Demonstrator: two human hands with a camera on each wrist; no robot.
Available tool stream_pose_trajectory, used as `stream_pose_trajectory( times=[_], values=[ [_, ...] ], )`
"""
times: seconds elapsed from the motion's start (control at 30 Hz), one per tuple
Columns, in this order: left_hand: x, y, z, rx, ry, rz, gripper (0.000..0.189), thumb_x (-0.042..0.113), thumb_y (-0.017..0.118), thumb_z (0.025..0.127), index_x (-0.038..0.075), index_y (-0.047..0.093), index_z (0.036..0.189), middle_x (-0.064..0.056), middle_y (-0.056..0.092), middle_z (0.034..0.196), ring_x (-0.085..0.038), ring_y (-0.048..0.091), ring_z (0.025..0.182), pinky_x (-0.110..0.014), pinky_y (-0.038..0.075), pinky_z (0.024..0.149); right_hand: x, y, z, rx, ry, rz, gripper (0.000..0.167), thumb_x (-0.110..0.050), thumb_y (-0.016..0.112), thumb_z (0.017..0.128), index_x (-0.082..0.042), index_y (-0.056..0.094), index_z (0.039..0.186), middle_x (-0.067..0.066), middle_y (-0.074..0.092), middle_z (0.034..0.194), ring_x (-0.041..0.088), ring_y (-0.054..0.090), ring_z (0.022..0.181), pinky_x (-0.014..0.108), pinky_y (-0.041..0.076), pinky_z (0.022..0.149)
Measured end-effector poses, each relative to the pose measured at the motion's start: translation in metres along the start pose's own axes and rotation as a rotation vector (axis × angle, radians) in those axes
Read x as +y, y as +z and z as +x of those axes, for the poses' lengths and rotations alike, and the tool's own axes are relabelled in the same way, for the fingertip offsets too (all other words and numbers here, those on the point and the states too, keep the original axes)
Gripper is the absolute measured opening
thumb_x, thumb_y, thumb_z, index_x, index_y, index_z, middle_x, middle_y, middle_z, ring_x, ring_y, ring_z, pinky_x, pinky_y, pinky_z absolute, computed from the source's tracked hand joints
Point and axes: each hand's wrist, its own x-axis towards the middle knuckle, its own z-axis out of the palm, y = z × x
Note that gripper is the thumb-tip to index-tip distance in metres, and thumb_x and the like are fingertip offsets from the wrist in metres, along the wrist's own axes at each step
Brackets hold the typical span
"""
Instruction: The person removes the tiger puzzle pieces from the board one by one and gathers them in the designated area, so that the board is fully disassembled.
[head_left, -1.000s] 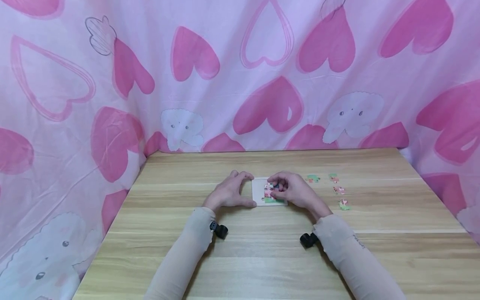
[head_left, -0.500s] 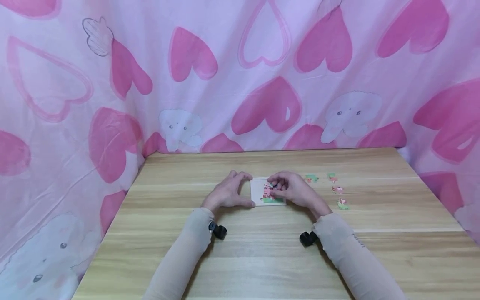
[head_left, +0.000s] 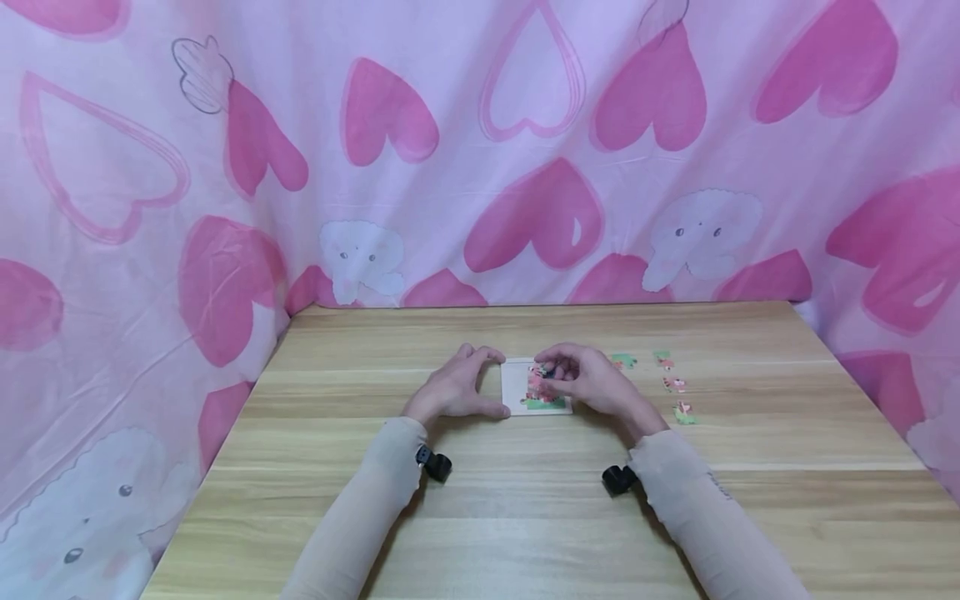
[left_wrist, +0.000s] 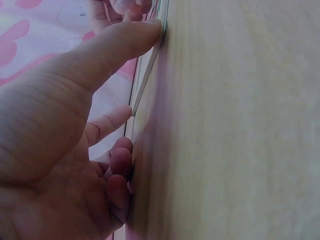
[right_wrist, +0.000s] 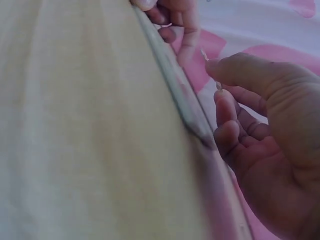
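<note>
A small white puzzle tray (head_left: 513, 388) lies on the table with joined pink and green jigsaw pieces (head_left: 544, 403) over its right part. My left hand (head_left: 456, 388) steadies the tray, thumb at its near left corner and a finger at the far left corner. Above the tray's right side, my right hand (head_left: 592, 385) pinches a jigsaw piece (right_wrist: 219, 86) between thumb and fingertips. Seen edge-on in the right wrist view, that piece is raised off the tray; its picture is mostly hidden by the fingers.
Several loose jigsaw pieces lie right of the tray: a green one (head_left: 624, 361) beside my right hand, and farther right a column with one at the back (head_left: 663, 360) and one at the front (head_left: 684, 413). A pink heart-patterned curtain (head_left: 532, 217) stands behind the wooden table (head_left: 480, 517).
Both hands keep their places at the tray, the left one on its corners. My right fingers shift only slightly over the joined pieces.
</note>
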Motion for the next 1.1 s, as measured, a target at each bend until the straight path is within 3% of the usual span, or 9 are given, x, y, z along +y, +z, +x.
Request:
stream_pose_trajectory(
  times=[0.3,0.5,0.67,0.77,0.93,1.1],
  values=[
    [0.001,0.003,0.0,0.002,0.011,-0.015,0.094,0.054,0.1,0.078,0.028,0.056,0.157,-0.005,0.053,0.131,-0.023,0.057,0.112,-0.048,0.055,0.1,-0.013,-0.038,-0.017,0.049,0.069,-0.043,0.05,-0.036,0.089,0.098,-0.019,0.073,0.142,0.003,0.073,0.107,0.027,0.065,0.096,0.032,0.056,0.078],
    [-0.001,0.003,-0.001,0.012,0.008,-0.014,0.094,0.053,0.1,0.078,0.028,0.056,0.157,-0.005,0.053,0.133,-0.023,0.057,0.114,-0.048,0.055,0.101,-0.015,-0.078,-0.027,0.128,0.014,-0.081,0.043,-0.029,0.087,0.1,-0.014,0.076,0.138,0.01,0.07,0.102,0.024,0.062,0.091,0.027,0.054,0.075],
    [0.0,0.003,-0.002,0.008,0.002,-0.013,0.094,0.054,0.1,0.078,0.029,0.056,0.158,-0.005,0.053,0.132,-0.023,0.056,0.114,-0.047,0.055,0.1,-0.013,-0.101,-0.043,0.177,-0.025,-0.074,0.041,-0.021,0.086,0.1,-0.011,0.076,0.139,0.011,0.074,0.116,0.019,0.063,0.09,0.024,0.054,0.072],
    [0.0,0.003,-0.002,0.007,0.0,-0.012,0.094,0.054,0.1,0.078,0.029,0.056,0.158,-0.005,0.053,0.133,-0.023,0.057,0.115,-0.048,0.056,0.101,-0.009,-0.108,-0.052,0.192,-0.024,-0.076,0.041,-0.018,0.086,0.101,-0.01,0.076,0.139,0.011,0.073,0.115,0.018,0.061,0.089,0.023,0.052,0.073],
    [-0.001,0.003,-0.001,0.01,-0.002,-0.005,0.095,0.054,0.1,0.078,0.029,0.055,0.158,-0.005,0.053,0.133,-0.023,0.057,0.115,-0.048,0.056,0.101,0.002,-0.112,-0.064,0.181,-0.001,-0.118,0.04,-0.02,0.086,0.101,-0.01,0.077,0.138,0.011,0.068,0.097,0.018,0.06,0.083,0.026,0.052,0.068],
    [0.0,0.002,-0.001,0.014,0.005,-0.011,0.095,0.054,0.1,0.078,0.03,0.055,0.158,-0.004,0.052,0.131,-0.022,0.056,0.113,-0.045,0.055,0.099,0.013,-0.11,-0.076,0.131,0.076,-0.106,0.044,-0.024,0.086,0.101,-0.011,0.075,0.142,0.012,0.07,0.1,0.019,0.063,0.083,0.03,0.055,0.062]
  ],
)
